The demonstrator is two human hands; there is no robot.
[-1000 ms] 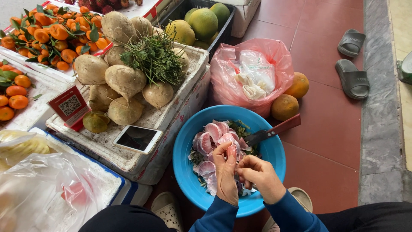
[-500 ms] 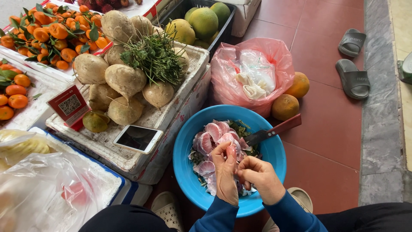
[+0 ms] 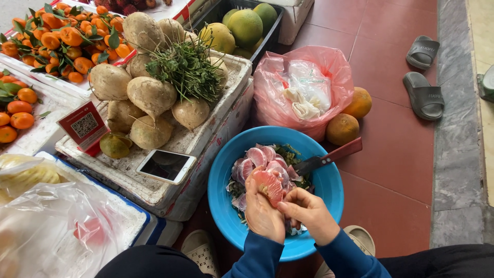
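My left hand (image 3: 261, 212) and my right hand (image 3: 309, 215) together hold a pink pomelo segment (image 3: 268, 185) over a blue plastic basin (image 3: 220, 181) on the red tiled floor. Both wear dark blue sleeves. The fingers pinch the segment from both sides. In the basin lie several peeled pink segments (image 3: 257, 157) and bits of green peel. A knife with a brown handle (image 3: 329, 158) rests across the basin's right rim, blade pointing in.
A pink plastic bag (image 3: 272, 92) with white scraps stands behind the basin, two orange fruits (image 3: 350, 116) beside it. Left is a foam box with jicama roots (image 3: 149, 98), herbs, a phone (image 3: 165, 166). Tangerines (image 3: 62, 36), green pomelos (image 3: 244, 25), grey slippers (image 3: 423, 77).
The hands have barely moved; the pink segment between the fingers has turned a little and shows more of its flesh.
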